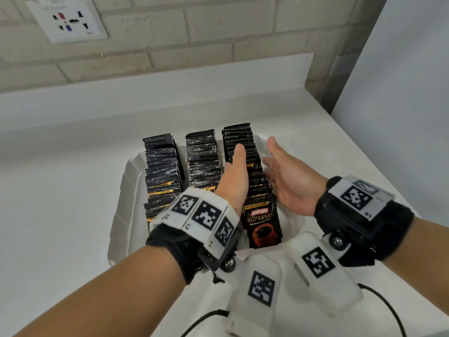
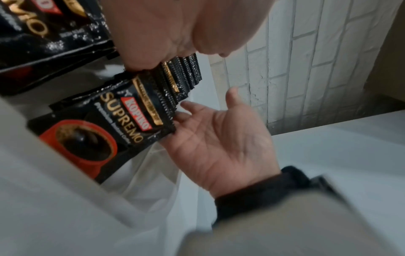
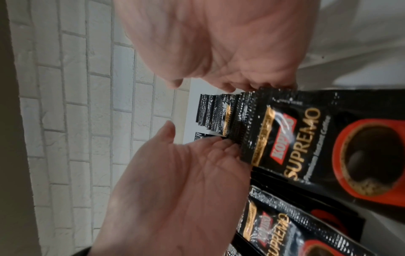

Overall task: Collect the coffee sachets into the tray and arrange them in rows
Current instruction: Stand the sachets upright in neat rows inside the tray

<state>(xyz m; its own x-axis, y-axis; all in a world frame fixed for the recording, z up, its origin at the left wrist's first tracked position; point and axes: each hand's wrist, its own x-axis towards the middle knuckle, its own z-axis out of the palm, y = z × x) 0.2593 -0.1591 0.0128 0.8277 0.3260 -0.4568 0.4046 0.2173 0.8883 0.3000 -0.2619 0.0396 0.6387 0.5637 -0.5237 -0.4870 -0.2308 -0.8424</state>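
Note:
A white tray (image 1: 126, 181) on the counter holds three rows of black Kopiko Supremo coffee sachets standing on edge: a left row (image 1: 162, 171), a middle row (image 1: 202, 159) and a right row (image 1: 243, 139). My left hand (image 1: 237, 166) stands flat in the gap between the middle and right rows, its fingers against the right row's left side. My right hand (image 1: 272, 156) is open, palm turned inward, its fingers touching the same row's right side. The front sachet (image 1: 262, 222) of that row faces me. In the left wrist view the right hand (image 2: 221, 142) meets this sachet (image 2: 105, 131).
The tray sits on a white countertop (image 1: 60, 178) backed by a pale brick wall with a socket plate (image 1: 66, 19). A white panel (image 1: 401, 81) closes the right side. Black cables (image 1: 388, 305) trail from the wrist cameras near the counter's front.

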